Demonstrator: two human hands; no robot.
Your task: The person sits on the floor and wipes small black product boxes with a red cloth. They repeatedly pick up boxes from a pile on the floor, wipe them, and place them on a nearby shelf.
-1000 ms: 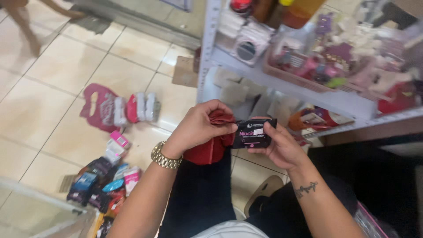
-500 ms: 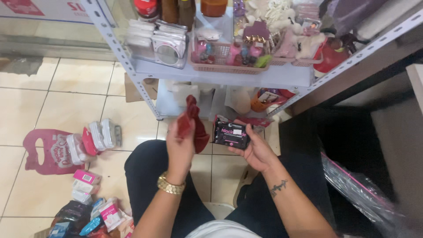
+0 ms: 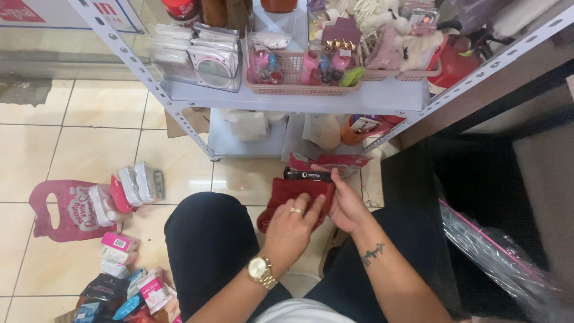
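- Centre frame, left hand lies palm-down on a dark red cloth, fingers spread flat and pressing it, not clenched; gold ring on one finger, gold wristwatch on the wrist.
- Right hand sits just right of the left, tattooed forearm running to lower right; thumb and fingers pinch the cloth's right edge together with a small black flat packet.
- Black packet rests along the cloth's top edge, just above centre frame, touching the cloth.
- Cloth sits over the person's lap, between the dark-trousered knees, above tan floor tiles.
- Pink-red sachet lies just behind the black packet, near the shelf foot.
- Grey metal shelf rack fills upper centre; pink plastic basket on it holds small bright bottles; clear packaged compact mirrors to its left.
- Left of frame on the floor: pink hanging display card with clear-packed items beside it.
- Lower left: heap of small cosmetic packets.
- Right side: clear plastic bag against dark furniture.
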